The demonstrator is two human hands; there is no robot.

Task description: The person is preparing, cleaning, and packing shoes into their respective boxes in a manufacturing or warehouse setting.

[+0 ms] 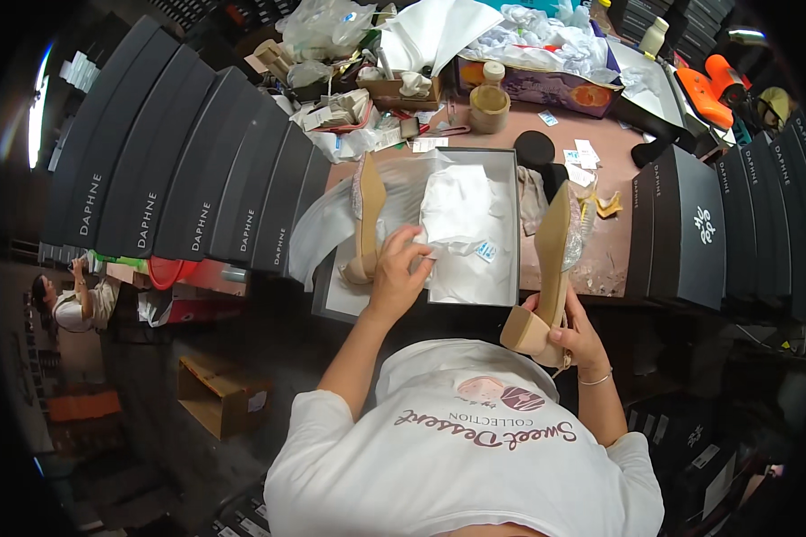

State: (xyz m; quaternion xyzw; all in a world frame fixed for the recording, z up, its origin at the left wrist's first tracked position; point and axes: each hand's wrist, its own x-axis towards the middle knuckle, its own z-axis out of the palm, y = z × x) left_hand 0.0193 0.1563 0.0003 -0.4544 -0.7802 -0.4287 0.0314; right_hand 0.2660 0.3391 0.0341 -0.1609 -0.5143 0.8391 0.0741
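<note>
**Sandal in right hand, left hand at the box tissue**

Right hand (582,336): fingers closed round the heel end of a beige block-heeled sandal (551,242), sole to the left, toe pointing up, held clear of the surface (600,259) at its near edge. Left hand (398,273): fingers curled, tips at the left edge of the white tissue paper (461,197) in the open shoe box (517,224); cannot tell whether they pinch it or only rest there. A small blue-and-white packet (485,251) lies on the tissue.

Second sandal (370,206): left of the box interior, beside the left hand, translucent wrap (318,219) near it.

Handling notes (judgement): take the tissue by its edge, lightly, since a hard pull may tear it or tip the packet off. Keep the left wrist off the second sandal. Grip the held one by heel and sole, sparing the glittery upper, and clear of the box rim.
</note>
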